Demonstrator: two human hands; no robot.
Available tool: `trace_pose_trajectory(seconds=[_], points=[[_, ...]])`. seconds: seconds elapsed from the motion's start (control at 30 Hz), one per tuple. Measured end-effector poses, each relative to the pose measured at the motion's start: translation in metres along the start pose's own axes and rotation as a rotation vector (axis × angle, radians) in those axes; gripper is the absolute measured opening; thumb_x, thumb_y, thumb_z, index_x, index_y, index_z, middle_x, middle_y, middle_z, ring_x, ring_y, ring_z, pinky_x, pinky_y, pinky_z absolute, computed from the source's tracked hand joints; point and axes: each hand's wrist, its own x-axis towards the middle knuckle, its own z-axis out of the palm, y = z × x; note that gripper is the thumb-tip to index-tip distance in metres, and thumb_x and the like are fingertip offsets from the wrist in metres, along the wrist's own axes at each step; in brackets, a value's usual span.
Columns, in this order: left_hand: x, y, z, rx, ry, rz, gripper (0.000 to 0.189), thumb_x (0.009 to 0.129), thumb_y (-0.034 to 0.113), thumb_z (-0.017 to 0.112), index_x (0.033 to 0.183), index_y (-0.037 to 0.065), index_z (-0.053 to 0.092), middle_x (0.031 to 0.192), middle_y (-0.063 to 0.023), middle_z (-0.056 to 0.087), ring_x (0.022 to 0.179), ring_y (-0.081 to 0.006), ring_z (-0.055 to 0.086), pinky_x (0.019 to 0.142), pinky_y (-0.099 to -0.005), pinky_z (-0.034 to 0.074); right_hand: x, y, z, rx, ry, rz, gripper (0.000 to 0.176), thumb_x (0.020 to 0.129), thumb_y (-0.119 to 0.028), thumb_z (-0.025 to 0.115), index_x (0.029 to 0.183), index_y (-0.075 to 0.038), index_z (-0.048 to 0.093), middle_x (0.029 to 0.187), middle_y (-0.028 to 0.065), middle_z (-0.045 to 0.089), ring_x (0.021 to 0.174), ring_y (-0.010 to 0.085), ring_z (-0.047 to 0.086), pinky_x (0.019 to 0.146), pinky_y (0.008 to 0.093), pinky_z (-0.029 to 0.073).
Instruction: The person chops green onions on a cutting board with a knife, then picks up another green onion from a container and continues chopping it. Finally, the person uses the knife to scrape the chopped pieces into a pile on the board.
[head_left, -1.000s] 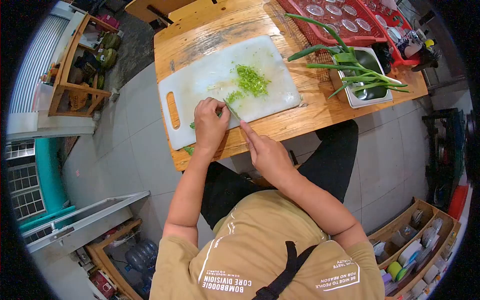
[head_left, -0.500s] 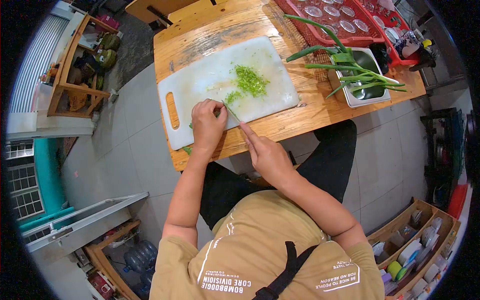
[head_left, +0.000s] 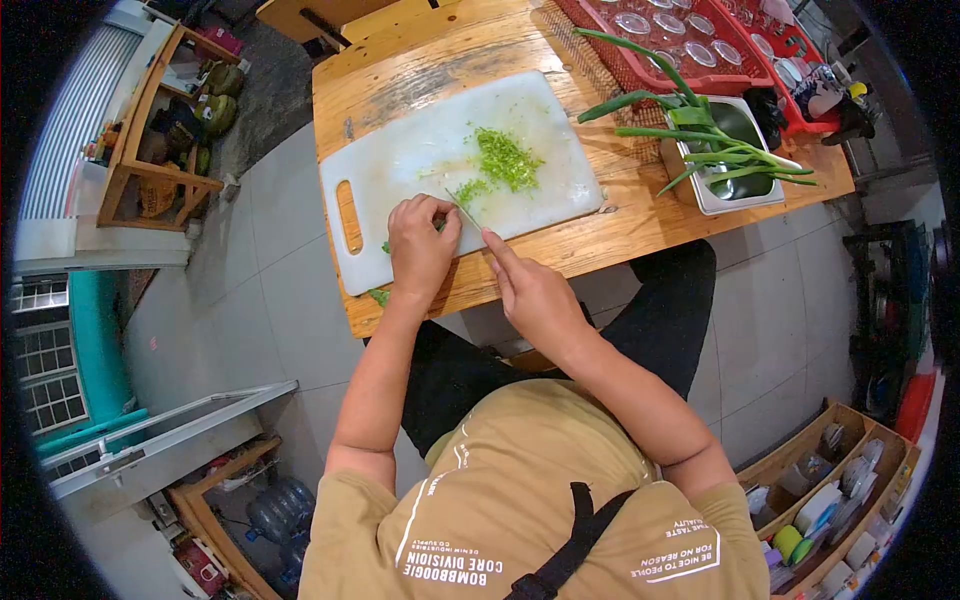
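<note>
A white cutting board [head_left: 400,150] lies on the wooden table near its front edge. My left hand [head_left: 424,245] rests on the board with its fingers curled around green onion, mostly hidden beneath them. A leafy green end [head_left: 379,297] sticks out past the board's near edge. My right hand [head_left: 540,305] grips a knife [head_left: 467,213], its handle covered by my fingers and its blade beside my left fingertips. Just beyond the blade is a pile of finely chopped green onion [head_left: 508,160], with smaller bits scattered around it.
On the right of the wooden table [head_left: 400,62], whole green onions [head_left: 725,150] lie across a metal container [head_left: 715,205]. Behind it, a red crate [head_left: 675,75] holds several clear cups. A wooden box of supplies [head_left: 840,490] stands at lower right.
The knife blade has shifted slightly beside my left fingertips. Both hands stay in nearly the same place on the board, and the whole view has moved a little.
</note>
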Motion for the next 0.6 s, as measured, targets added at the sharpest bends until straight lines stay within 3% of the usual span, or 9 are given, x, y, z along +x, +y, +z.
trace_pose_trajectory(seconds=[0.17,0.23,0.33,0.6], points=[[0.0,0.001,-0.001,0.008,-0.026,-0.008,0.011,0.087,0.012,0.077,0.087,0.001,0.075,0.09,-0.014,0.072,0.092,-0.034,0.067,0.089,-0.0442,0.052,-0.012,-0.008,-0.009,0.018,-0.018,0.005,0.055,0.108,-0.017,0.054,0.163,-0.014,0.044,0.083,0.023,0.068,0.075,0.0434,0.068,0.071,0.0562,0.056],[0.0,0.0,-0.002,0.009,-0.032,-0.011,0.011,0.087,0.011,0.077,0.087,0.001,0.075,0.09,-0.0141,0.072,0.092,-0.034,0.067,0.089,-0.0441,0.052,-0.01,-0.012,-0.011,0.009,-0.057,0.086,0.05,0.108,-0.014,0.059,0.157,-0.014,0.052,0.084,0.026,0.069,0.077,0.0437,0.068,0.072,0.0538,0.054],[0.0,0.0,-0.002,0.012,-0.032,-0.01,0.011,0.087,0.011,0.077,0.088,0.001,0.075,0.089,-0.0141,0.072,0.092,-0.0343,0.067,0.088,-0.0446,0.052,-0.004,-0.003,0.002,-0.085,-0.04,0.031,0.054,0.109,-0.019,0.054,0.162,-0.014,0.045,0.079,0.0232,0.067,0.07,0.0426,0.067,0.068,0.0555,0.056],[-0.001,0.002,-0.004,-0.015,-0.049,-0.046,0.01,0.089,0.012,0.078,0.088,0.002,0.075,0.091,-0.0137,0.073,0.094,-0.0342,0.067,0.09,-0.0448,0.052,-0.007,-0.002,-0.004,0.035,0.007,0.006,0.052,0.108,-0.018,0.057,0.16,-0.013,0.049,0.079,0.0242,0.068,0.071,0.0426,0.068,0.068,0.0548,0.056]])
